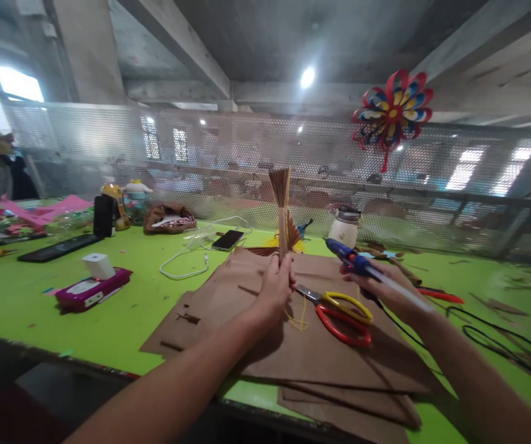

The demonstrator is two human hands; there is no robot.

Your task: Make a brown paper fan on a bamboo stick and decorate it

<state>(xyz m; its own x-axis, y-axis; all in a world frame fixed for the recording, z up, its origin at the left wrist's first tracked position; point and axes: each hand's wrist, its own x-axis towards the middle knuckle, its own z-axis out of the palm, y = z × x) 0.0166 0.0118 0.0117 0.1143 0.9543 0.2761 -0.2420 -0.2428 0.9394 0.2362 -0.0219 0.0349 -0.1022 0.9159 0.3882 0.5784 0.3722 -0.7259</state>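
Upright in my left hand [278,280] is a pleated brown paper piece [282,206], its folds fanning out at the top and to the right. My right hand [388,287] is wrapped round a blue hot glue gun [355,259], a pale glue stick trailing from its back. The gun's nozzle points left toward the paper, with a gap between them. Scissors [339,311] with one yellow and one red handle lie below on the brown paper sheets [311,357]. A bit of yellow thread [297,320] rests beside the blades.
A purple power strip [93,293] with a white plug, a phone [228,240] and a white cable [184,275] lie leftward on the green table [145,333]. Behind stands a lidded jar [345,228]. Black cords [501,342] run at right. A paper flower ornament [393,114] hangs on the perforated screen.
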